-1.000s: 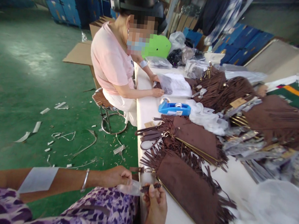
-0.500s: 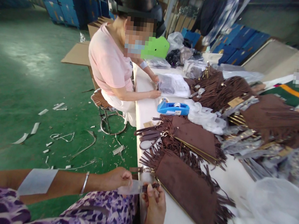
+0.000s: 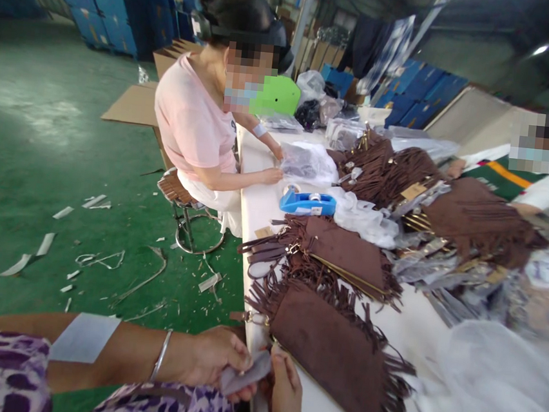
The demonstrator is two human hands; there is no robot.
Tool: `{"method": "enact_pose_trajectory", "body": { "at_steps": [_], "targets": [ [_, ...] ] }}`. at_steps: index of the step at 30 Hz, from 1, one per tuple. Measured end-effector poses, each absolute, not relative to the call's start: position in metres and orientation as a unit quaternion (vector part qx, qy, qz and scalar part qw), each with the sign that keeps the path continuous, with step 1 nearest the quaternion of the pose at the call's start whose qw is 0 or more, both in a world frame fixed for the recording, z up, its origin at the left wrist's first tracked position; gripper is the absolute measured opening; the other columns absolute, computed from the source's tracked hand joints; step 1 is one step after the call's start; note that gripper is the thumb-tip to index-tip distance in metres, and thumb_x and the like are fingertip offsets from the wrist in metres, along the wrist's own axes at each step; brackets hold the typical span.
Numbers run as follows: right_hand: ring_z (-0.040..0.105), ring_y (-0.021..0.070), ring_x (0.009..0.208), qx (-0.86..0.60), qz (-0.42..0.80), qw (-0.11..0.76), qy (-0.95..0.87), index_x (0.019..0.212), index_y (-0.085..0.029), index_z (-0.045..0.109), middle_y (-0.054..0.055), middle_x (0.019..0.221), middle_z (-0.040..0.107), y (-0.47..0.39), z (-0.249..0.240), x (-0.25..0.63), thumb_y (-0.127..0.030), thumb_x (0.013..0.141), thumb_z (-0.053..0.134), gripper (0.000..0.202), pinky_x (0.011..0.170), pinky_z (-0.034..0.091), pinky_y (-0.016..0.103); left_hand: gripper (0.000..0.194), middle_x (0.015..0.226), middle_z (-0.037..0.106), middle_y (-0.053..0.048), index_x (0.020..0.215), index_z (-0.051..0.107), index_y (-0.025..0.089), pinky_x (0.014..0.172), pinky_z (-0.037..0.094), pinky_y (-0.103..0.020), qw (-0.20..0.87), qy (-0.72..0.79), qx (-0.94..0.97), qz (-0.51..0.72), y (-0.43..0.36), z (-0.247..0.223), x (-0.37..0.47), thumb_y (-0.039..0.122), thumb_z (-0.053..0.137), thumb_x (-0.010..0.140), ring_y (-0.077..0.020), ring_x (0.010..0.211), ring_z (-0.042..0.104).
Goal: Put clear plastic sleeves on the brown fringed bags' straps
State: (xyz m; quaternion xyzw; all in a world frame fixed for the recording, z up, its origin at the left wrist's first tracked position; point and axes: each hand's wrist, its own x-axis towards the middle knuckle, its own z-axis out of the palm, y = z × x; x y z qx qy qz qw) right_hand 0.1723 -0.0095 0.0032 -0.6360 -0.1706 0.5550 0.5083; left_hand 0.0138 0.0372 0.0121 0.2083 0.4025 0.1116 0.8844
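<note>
Low in the view, over the table's near edge, my left hand pinches a small cloudy plastic sleeve. It looks greyish, with something dark showing through it. My right hand is closed at the sleeve's right end; its fingertips are partly hidden. Just beyond my hands lies a brown fringed bag with a gold zip and a clasped strap end. A second brown fringed bag lies behind it, with straps and a tag at its left.
A blue tape dispenser and crumpled white wrapping stand farther back. Brown fringed bags are heaped at the right, with clear plastic nearer me. One co-worker sits at the left edge, another person at the far right.
The sleeve has turned from pale to greyish and now tilts between my hands. The brown piece in my right fingers is mostly out of sight. The camera view has shifted slightly.
</note>
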Motion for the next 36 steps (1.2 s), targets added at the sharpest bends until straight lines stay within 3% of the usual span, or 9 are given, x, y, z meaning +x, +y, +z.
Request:
{"method": "enact_pose_trajectory", "body": {
  "at_steps": [6, 9, 13, 17, 22, 29, 36],
  "targets": [
    [0.046, 0.0113, 0.049, -0.621, 0.613, 0.423, -0.244, 0.076, -0.017, 0.063, -0.003, 0.057, 0.056, -0.015, -0.012, 0.172, -0.066, 0.070, 0.068, 0.049, 0.043, 0.036, 0.020, 0.036, 0.074, 0.067, -0.010, 0.080, 0.069, 0.008, 0.058, 0.054, -0.027, 0.895, 0.400, 0.137, 0.142, 0.039, 0.013, 0.007, 0.036, 0.084, 0.065, -0.0153, 0.058, 0.062],
    [0.054, 0.0156, 0.054, -0.660, 0.574, 0.397, -0.279, 0.079, -0.017, 0.066, 0.002, 0.062, 0.063, -0.021, -0.012, 0.167, -0.071, 0.077, 0.054, 0.055, 0.045, 0.041, 0.023, 0.041, 0.073, 0.067, -0.010, 0.078, 0.066, 0.009, 0.057, 0.052, -0.026, 0.881, 0.424, 0.130, 0.166, 0.040, 0.016, 0.004, 0.040, 0.087, 0.061, -0.0157, 0.059, 0.062],
    [0.059, 0.0175, 0.055, -0.687, 0.527, 0.404, -0.294, 0.089, -0.019, 0.064, 0.003, 0.065, 0.068, -0.030, -0.006, 0.154, -0.069, 0.080, 0.051, 0.052, 0.046, 0.042, 0.024, 0.053, 0.073, 0.068, -0.009, 0.093, 0.064, 0.012, 0.052, 0.045, -0.025, 0.844, 0.455, 0.181, 0.218, 0.037, 0.011, 0.006, 0.046, 0.085, 0.058, -0.0177, 0.057, 0.061],
    [0.060, 0.0174, 0.057, -0.724, 0.472, 0.366, -0.345, 0.081, -0.024, 0.063, -0.001, 0.064, 0.068, -0.035, 0.001, 0.148, -0.063, 0.079, 0.055, 0.040, 0.054, 0.044, 0.025, 0.046, 0.080, 0.068, -0.007, 0.099, 0.067, 0.012, 0.060, 0.044, -0.026, 0.827, 0.454, 0.219, 0.247, 0.029, -0.001, 0.006, 0.033, 0.080, 0.061, -0.0166, 0.065, 0.060],
    [0.059, 0.0167, 0.058, -0.756, 0.405, 0.288, -0.426, 0.075, -0.027, 0.064, -0.004, 0.064, 0.066, -0.035, 0.004, 0.153, -0.057, 0.084, 0.046, 0.036, 0.059, 0.042, 0.025, 0.042, 0.091, 0.068, -0.006, 0.099, 0.070, 0.014, 0.069, 0.042, -0.024, 0.823, 0.434, 0.271, 0.249, 0.029, -0.021, 0.003, 0.015, 0.073, 0.057, -0.0158, 0.077, 0.060],
    [0.061, 0.0199, 0.061, -0.762, 0.338, 0.267, -0.484, 0.078, -0.028, 0.063, -0.002, 0.069, 0.068, -0.025, -0.002, 0.163, -0.057, 0.088, 0.037, 0.041, 0.057, 0.038, 0.028, 0.029, 0.085, 0.066, -0.001, 0.095, 0.068, 0.015, 0.065, 0.040, -0.021, 0.773, 0.396, 0.456, 0.191, 0.048, -0.030, -0.004, 0.030, 0.073, 0.070, -0.0123, 0.072, 0.054],
    [0.060, 0.0195, 0.060, -0.763, 0.358, 0.266, -0.467, 0.079, -0.027, 0.063, -0.002, 0.065, 0.066, -0.022, -0.004, 0.161, -0.058, 0.089, 0.036, 0.042, 0.058, 0.038, 0.028, 0.031, 0.070, 0.062, 0.000, 0.088, 0.064, 0.014, 0.060, 0.045, -0.024, 0.791, 0.417, 0.419, 0.160, 0.046, -0.036, -0.003, 0.037, 0.074, 0.069, -0.0143, 0.062, 0.055]
  ]
}}
